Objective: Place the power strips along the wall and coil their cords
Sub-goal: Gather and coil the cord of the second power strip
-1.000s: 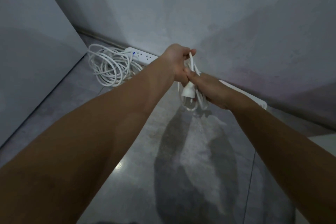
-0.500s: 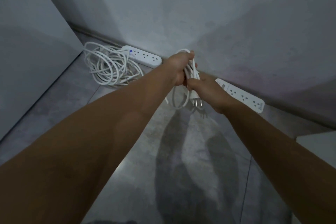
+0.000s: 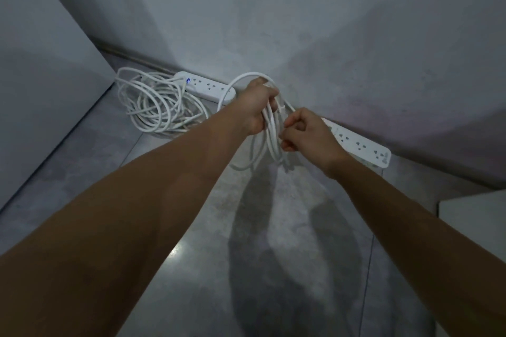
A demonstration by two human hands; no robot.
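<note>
Currently: left hand [image 3: 256,108] grips the looped cord [image 3: 269,131], fingers [image 3: 271,96] curled round it; right hand [image 3: 308,137] pinches its strands. Right power strip [image 3: 360,146] and left power strip [image 3: 209,88] lie against the wall [image 3: 328,35], loose cord pile [image 3: 149,128] beside the latter.

The left hand [image 3: 256,107] grips a bundle of white cord loops [image 3: 269,131], and the right hand [image 3: 308,134] pinches its strands. Along the floor's [image 3: 191,227] far edge, against the wall [image 3: 301,22], lie the left power strip [image 3: 205,87] and the right power strip [image 3: 361,145]. A loose cord pile [image 3: 153,107] lies beside the left one.
</note>
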